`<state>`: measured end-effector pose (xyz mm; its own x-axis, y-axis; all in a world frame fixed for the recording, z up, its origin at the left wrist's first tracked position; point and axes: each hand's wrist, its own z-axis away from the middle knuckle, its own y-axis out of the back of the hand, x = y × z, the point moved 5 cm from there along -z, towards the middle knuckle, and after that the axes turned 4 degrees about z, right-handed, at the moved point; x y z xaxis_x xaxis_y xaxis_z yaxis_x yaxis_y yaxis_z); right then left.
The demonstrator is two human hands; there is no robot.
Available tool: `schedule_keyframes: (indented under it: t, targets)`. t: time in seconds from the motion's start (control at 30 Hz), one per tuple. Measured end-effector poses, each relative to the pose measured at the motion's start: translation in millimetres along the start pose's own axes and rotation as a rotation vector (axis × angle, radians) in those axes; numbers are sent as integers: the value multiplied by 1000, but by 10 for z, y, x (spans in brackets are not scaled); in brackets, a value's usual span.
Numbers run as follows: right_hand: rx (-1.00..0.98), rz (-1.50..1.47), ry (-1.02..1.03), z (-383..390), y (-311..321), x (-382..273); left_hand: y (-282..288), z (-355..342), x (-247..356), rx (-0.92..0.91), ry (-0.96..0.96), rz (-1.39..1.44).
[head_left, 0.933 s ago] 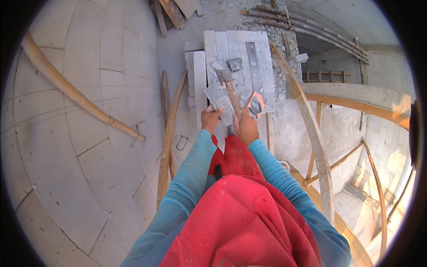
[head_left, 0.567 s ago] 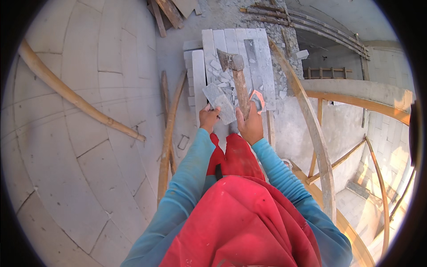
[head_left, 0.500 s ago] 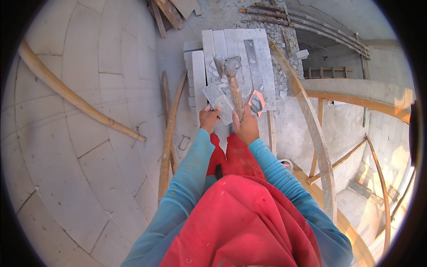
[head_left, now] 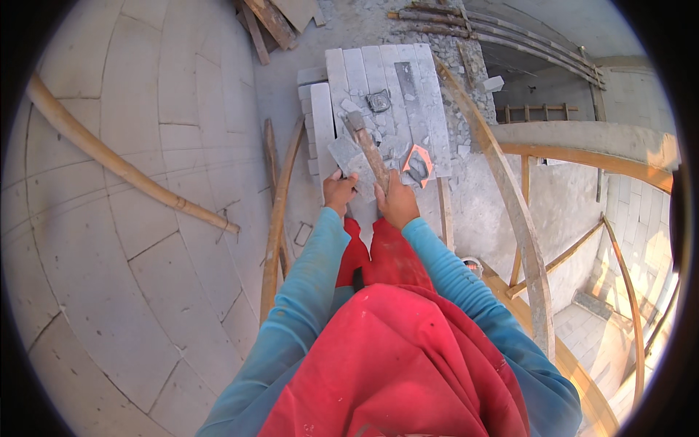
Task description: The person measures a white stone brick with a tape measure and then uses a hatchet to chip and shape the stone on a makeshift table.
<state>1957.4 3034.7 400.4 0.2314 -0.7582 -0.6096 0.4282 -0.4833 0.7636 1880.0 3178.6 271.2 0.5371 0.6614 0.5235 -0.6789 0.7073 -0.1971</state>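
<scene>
My right hand (head_left: 399, 202) is closed around the wooden handle of a hammer (head_left: 373, 154). The hammer's head end points away and to the left, just above the far edge of a grey block piece (head_left: 344, 151). My left hand (head_left: 339, 192) grips the near edge of that piece, which lies tilted over a stack of pale blocks (head_left: 357, 69). A handsaw (head_left: 418, 166) with an orange handle rests on the stack, right of my right hand. Beyond the hammer sits a small dark square box (head_left: 378, 100) among broken chips.
A pale block wall (head_left: 138, 218) fills the left side, with a wooden pole (head_left: 124, 160) in front. Curved-looking timbers (head_left: 502, 189) stand close on the right. Rubble (head_left: 459, 109) lies beside the stack, and long poles (head_left: 502, 36) lie at the far right.
The hammer's head has swung left and nearer to me, over the grey block piece, uncovering the square box. My left hand stays at the piece's near edge.
</scene>
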Motion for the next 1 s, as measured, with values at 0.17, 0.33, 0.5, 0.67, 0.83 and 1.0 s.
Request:
schedule_keyframes:
  t: [0.17, 0.33, 0.5, 0.67, 0.83, 1.0]
  targets:
    - [-33, 65, 89, -137, 32, 14, 52, 17, 40, 20, -4, 2]
    - [101, -209, 17, -23, 324, -302, 76, 15, 18, 14, 0, -16]
    - [-128, 83, 4, -59, -149, 287, 43, -57, -28, 78, -13, 15]
    - [-45, -75, 7, 69, 257, 35, -36, 66, 44, 45, 25, -18]
    - [44, -175, -28, 389, 419, -221, 60, 43, 37, 17, -3, 6]
    - [-76, 119, 5, 358, 27, 375, -76, 114, 84, 26, -5, 26]
